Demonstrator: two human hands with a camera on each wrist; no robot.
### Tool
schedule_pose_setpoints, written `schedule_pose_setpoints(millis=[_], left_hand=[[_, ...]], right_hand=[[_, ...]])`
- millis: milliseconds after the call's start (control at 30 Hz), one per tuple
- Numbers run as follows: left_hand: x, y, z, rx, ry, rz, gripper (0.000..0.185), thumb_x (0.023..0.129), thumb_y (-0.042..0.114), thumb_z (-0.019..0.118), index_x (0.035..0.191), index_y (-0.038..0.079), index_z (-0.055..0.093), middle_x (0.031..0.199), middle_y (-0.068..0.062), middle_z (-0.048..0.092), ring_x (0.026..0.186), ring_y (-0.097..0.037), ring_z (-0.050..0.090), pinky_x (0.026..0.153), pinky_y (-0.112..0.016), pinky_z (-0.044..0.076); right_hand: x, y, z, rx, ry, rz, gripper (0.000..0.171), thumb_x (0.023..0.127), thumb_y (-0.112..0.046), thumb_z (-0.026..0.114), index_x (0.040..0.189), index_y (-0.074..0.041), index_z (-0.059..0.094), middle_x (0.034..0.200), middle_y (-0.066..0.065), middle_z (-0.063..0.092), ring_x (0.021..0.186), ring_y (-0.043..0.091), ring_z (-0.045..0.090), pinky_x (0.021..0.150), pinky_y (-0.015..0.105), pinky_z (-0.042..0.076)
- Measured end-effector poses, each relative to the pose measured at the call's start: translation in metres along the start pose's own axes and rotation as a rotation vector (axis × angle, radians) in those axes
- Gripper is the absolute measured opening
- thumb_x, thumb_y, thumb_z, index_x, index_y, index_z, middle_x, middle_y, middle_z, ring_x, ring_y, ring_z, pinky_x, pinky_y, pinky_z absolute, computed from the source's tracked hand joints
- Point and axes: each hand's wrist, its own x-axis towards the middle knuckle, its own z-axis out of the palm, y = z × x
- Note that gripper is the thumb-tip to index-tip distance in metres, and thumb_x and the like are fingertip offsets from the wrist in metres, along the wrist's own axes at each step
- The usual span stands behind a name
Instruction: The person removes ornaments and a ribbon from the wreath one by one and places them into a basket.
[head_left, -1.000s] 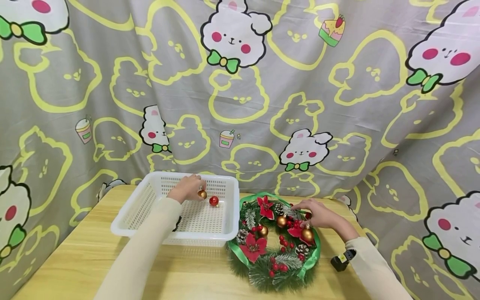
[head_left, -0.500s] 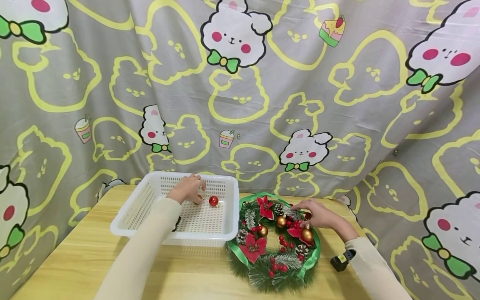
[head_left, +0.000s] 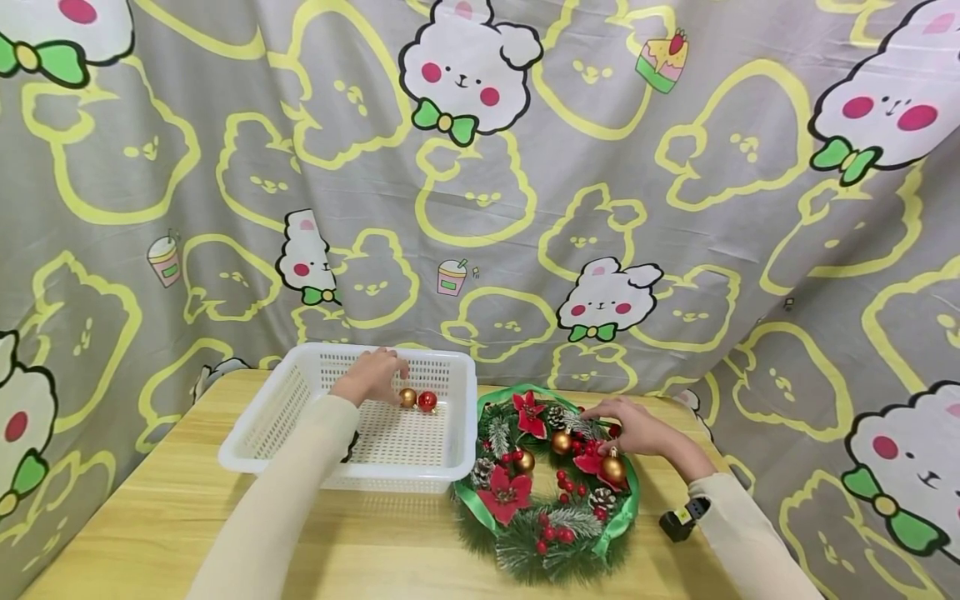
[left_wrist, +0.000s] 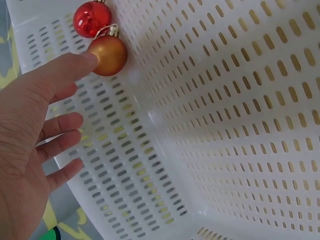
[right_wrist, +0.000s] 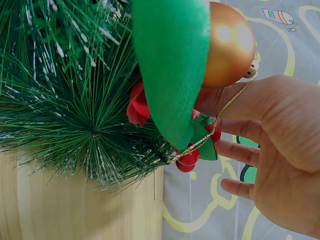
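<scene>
"What's changing there?"

"The left hand (head_left: 371, 375) is letting go. Its fingers are lying loose, gripping nothing; only the thumb is seeming to touch the gold ball (left_wrist: 109, 56)."

"And where is that ball sitting now?"

"Inside the basket (head_left: 382, 472), toward its far right corner, just beside the red ball (left_wrist: 92, 19). A second ago it was hanging higher, at the fingertips, well clear of the red one. I'm judging its placing as good as done."

"What about the right hand (head_left: 633, 427)?"

"It's staying put, resting at the far edge of the wreath (head_left: 573, 521), which is lying just right of the basket. The greenery and ribbon are hiding the thumb tip, so I can't tell whether it's gripping."
</scene>
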Motion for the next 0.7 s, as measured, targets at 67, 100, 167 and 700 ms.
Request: schedule_pose_setpoints(millis=[67,100,167,700], left_hand=[[0.0,0.0,-0.001,-0.002,0.012,0.004,0.04,0.075,0.026,0.088,0.11,0.012,0.073,0.11,-0.008,0.067,0.11,-0.032,0.059,0.101,-0.058,0.045],[0.0,0.0,-0.002,-0.002,0.018,0.006,0.04,0.076,0.027,0.088,0.11,0.012,0.073,0.111,-0.008,0.068,0.11,-0.032,0.059,0.101,-0.057,0.045],[0.0,0.0,-0.003,-0.002,0.037,0.02,0.04,0.076,0.028,0.088,0.11,0.011,0.074,0.111,-0.009,0.068,0.109,-0.032,0.06,0.1,-0.057,0.046],[0.008,0.006,-0.027,-0.098,0.21,0.095,0.035,0.079,0.03,0.084,0.107,0.011,0.074,0.097,-0.009,0.067,0.09,-0.026,0.059,0.08,-0.045,0.051]], right_hand=[[0.0,0.0,0.0,0.001,0.007,-0.006,0.055,0.078,-0.016,0.086,0.13,-0.011,0.069,0.124,0.012,0.069,0.117,0.043,0.056,0.096,0.063,0.045],[0.0,0.0,0.0,0.001,0.009,-0.007,0.055,0.078,-0.016,0.086,0.13,-0.011,0.069,0.124,0.012,0.069,0.117,0.043,0.056,0.096,0.063,0.045],[-0.001,-0.001,0.0,-0.002,0.012,-0.009,0.055,0.078,-0.017,0.086,0.13,-0.011,0.069,0.124,0.012,0.069,0.116,0.043,0.057,0.095,0.063,0.045],[0.0,-0.005,-0.004,0.02,-0.012,0.015,0.056,0.078,-0.02,0.086,0.131,-0.011,0.068,0.126,0.012,0.068,0.116,0.041,0.056,0.094,0.06,0.046]])
